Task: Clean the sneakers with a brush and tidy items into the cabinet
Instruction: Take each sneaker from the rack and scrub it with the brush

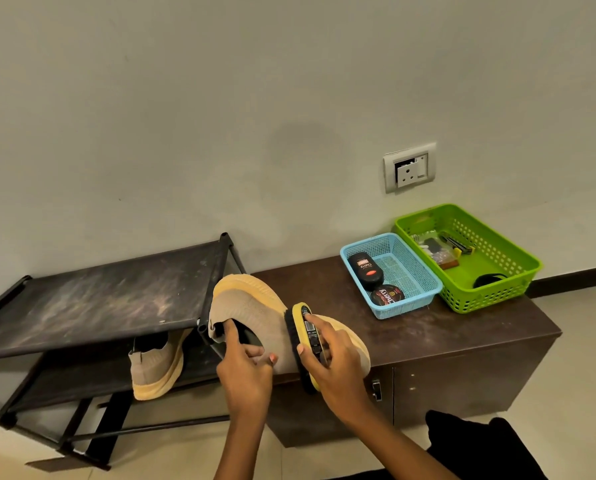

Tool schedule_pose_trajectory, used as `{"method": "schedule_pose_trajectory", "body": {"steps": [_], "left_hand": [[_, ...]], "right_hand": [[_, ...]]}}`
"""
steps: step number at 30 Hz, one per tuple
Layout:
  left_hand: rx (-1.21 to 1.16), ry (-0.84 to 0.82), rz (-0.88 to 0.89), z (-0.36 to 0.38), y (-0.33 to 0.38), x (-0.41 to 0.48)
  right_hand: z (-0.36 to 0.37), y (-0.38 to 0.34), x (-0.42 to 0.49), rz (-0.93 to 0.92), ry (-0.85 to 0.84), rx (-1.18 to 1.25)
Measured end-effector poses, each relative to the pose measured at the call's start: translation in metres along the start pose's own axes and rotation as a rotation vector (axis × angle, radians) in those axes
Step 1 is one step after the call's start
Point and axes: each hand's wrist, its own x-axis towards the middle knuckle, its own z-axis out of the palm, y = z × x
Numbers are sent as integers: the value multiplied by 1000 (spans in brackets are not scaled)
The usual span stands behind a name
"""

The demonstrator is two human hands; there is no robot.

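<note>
Plain wall (220,116), dark bench (445,337) below. Right grip (334,362) wrapped round brush (303,341), bristles vs sneaker (255,306) side; left grip (246,368) pinching heel collar, sneaker held just above bench edge. Best approach: short firm strokes, heel kept steady. Other sneaker (156,368) on rack (92,299) lower shelf.

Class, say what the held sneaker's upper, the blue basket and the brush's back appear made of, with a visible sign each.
Held sneaker upper: knitted fabric, matte; ribbed weave shows at the collar. The blue basket: likely moulded plastic, slightly shiny; lattice walls. The brush back: probably glossy yellow plastic, though painted wood is possible.
</note>
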Motion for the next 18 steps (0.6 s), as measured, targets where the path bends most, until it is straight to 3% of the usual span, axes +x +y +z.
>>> {"method": "schedule_pose_trajectory", "body": {"steps": [18], "left_hand": [[113,-40,116,-9,-12,0]], "right_hand": [[7,6,0,-9,-27,26]]}}
